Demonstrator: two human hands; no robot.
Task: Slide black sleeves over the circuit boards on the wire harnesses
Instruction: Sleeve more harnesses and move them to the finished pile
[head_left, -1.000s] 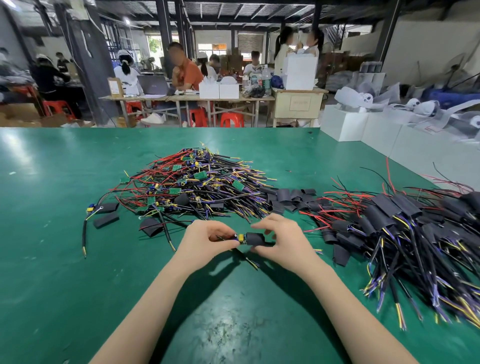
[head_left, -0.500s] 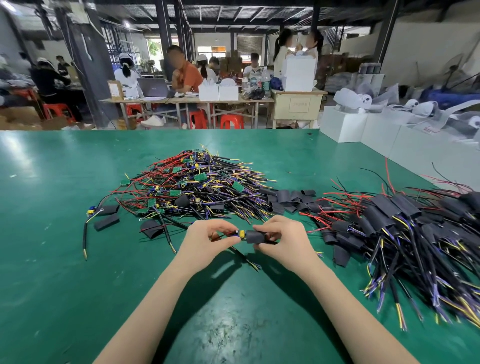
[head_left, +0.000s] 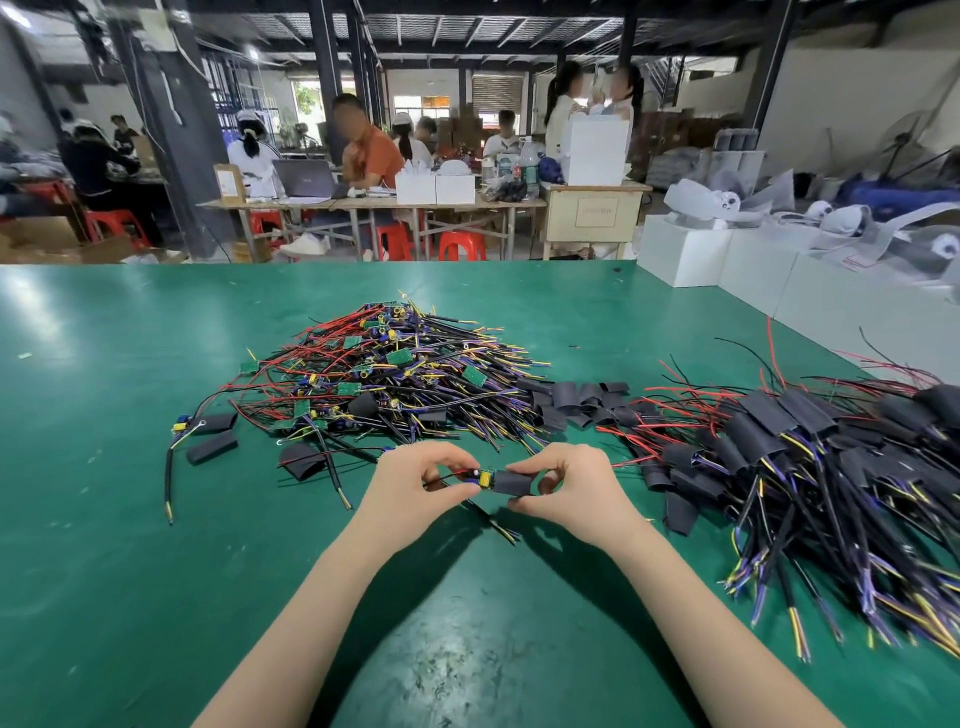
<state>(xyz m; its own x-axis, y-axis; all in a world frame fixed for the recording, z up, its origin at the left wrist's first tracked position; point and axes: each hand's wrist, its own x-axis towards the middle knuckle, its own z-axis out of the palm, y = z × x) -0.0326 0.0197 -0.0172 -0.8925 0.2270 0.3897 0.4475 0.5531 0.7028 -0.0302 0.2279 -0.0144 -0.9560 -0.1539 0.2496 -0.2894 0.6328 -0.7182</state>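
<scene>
Two hands at work: left hand pinches circuit board w/ wires; right hand pinches black sleeve, partly over board, just above green table. Risk: sleeve mouth snags on yellow component, bunches or skews if pushed off-axis.

No text can be read. The pale wooden cabinet behind the green table carries a rectangular label whose characters are too blurred to make out. The brown cardboard box on the far trestle table shows a white label, also illegible.
</scene>
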